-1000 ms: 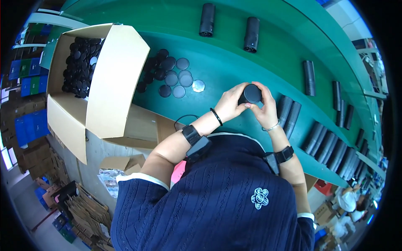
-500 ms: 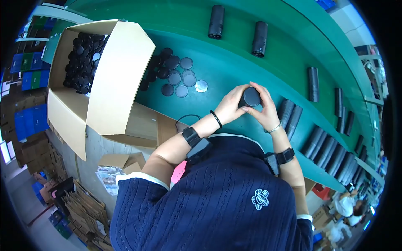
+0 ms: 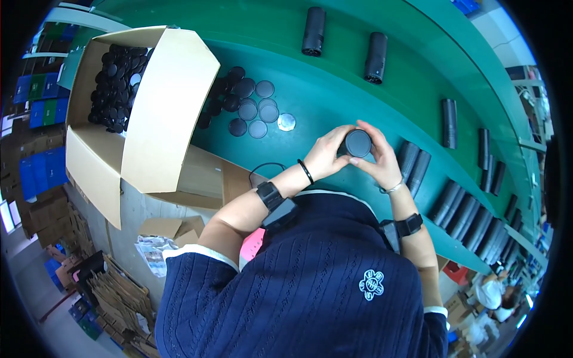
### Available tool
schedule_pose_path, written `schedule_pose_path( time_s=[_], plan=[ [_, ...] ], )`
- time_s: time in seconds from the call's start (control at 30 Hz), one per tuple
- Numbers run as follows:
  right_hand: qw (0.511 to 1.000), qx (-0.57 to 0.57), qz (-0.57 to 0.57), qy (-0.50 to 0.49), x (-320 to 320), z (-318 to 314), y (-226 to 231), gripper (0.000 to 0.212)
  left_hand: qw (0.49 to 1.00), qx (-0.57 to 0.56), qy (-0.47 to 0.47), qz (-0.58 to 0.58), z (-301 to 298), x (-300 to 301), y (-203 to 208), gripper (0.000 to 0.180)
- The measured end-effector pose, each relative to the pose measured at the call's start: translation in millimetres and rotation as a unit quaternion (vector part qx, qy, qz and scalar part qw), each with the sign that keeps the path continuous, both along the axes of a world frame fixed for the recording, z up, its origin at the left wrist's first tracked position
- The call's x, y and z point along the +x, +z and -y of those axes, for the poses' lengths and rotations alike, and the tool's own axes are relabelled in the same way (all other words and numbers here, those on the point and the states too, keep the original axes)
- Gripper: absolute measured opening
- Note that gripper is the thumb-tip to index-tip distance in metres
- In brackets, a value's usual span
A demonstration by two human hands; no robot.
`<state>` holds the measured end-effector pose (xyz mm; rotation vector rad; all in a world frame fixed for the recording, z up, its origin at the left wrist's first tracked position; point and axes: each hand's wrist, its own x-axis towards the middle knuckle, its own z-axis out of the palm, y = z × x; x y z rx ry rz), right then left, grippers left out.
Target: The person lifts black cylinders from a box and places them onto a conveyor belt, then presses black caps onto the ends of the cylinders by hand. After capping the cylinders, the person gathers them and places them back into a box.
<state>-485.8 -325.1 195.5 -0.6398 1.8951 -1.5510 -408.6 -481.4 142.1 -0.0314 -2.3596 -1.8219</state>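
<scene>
Both my hands are around a black cylinder seen end-on, with a round black cap [image 3: 359, 143] facing up. My left hand [image 3: 325, 154] grips its left side, fingers curled behind it. On the other side my right hand [image 3: 383, 166] has its thumb at the near edge and its fingers along the far right edge. To the left, several loose round black caps [image 3: 268, 113] lie on the green table [image 3: 298, 77], beside one shiny silver disc [image 3: 286, 122]. Two ribbed black cylinders [image 3: 419, 173] rest just right of my right hand.
An open cardboard box [image 3: 170, 107] full of black caps [image 3: 116, 89] stands at the left, its flap leaning over the table. Beyond the table edge, spaced black cylinders [image 3: 375, 57] lie on a green strip. More cylinders [image 3: 471, 218] line the right side. A dark cable [image 3: 265, 165] loops near my left forearm.
The held cylinder has tipped slightly, so its cap faces more squarely up. My right fingers have shifted a little along it. Cylinders on the far strip have slid slightly right.
</scene>
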Motion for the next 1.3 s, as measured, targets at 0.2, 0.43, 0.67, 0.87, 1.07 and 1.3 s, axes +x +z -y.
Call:
schedule_pose_path(
  time_s=[0.2, 0.43, 0.67, 0.87, 1.07, 1.3],
  plan=[
    [0.99, -0.054, 0.12, -0.058, 5.7, -8.4, -9.9, 0.041, 0.995, 0.091, -0.042, 0.011, -2.2, 1.2, -0.7, 0.063],
    [0.995, -0.015, 0.015, -0.097, 10.7, -1.3, -12.7, 0.035, 0.994, 0.106, -0.035, 0.017, -5.7, -4.1, -4.4, 0.057],
    [0.948, -0.124, 0.271, -0.109, -9.2, 7.8, -19.6, 0.033, 0.984, 0.134, -0.091, 0.073, 21.1, -12.8, -10.8, 0.074],
    [0.954, -0.085, 0.259, -0.121, -16.1, 16.9, -26.4, 0.035, 0.965, 0.234, -0.068, 0.097, 32.5, -17.6, -13.8, 0.072],
    [0.942, -0.077, 0.295, -0.14, -17.9, 19.0, -28.0, 0.032, 0.888, 0.417, -0.101, 0.168, 41.7, -16.6, -10.6, 0.068],
    [0.946, -0.108, 0.285, -0.113, -14.0, 17.8, -24.7, 0.033, 0.915, 0.357, -0.119, 0.146, 48.3, -13.5, -10.6, 0.072]
  ],
)
